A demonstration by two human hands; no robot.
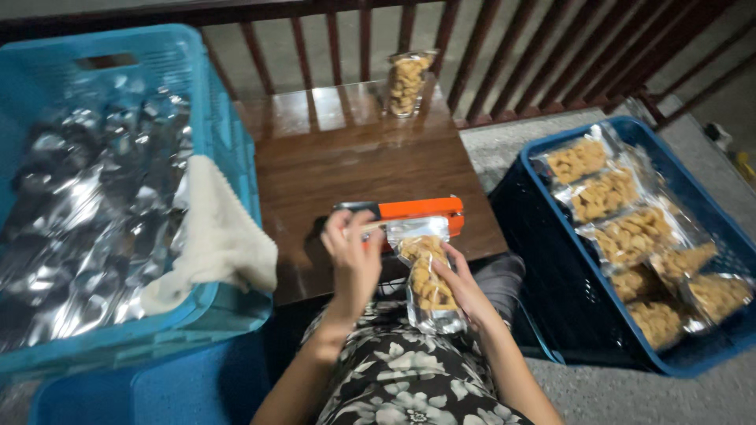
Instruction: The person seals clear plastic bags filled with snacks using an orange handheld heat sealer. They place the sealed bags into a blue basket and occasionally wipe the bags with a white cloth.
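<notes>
A small dark wooden table (346, 149) stands against a reddish railing (504, 47), with grey floor beyond it and a person seated at its near edge in a flowered garment. Their left hand (352, 256) is closed over the handle of an orange heat sealer (409, 211) lying at the table's near edge, pressing down on it. Just right of that hand, the right hand (465, 287) cups a clear pouch of fried snacks (428, 277) from the side and below, fingers wrapped around its lower half. The pouch's top edge sits right at the sealer's bar, though whether it lies fully inside the bar I cannot tell.

Well left of the left hand is a light blue crate (205, 94) full of crinkled silver bags (87, 205), with a cream towel (220, 236) draped over its rim. Well right of the right hand, a darker blue crate (709, 228) on the floor holds filled packets (630, 236). Beyond both hands, at the table's far edge, another filled pouch (405, 83) stands upright.

To my eye the risk is a crooked or partial seal: the pouch hangs heavy off the table edge, and if the right hand lets it sag, the mouth could slip askew under the bar. The left fingers are also close to the hot strip.
</notes>
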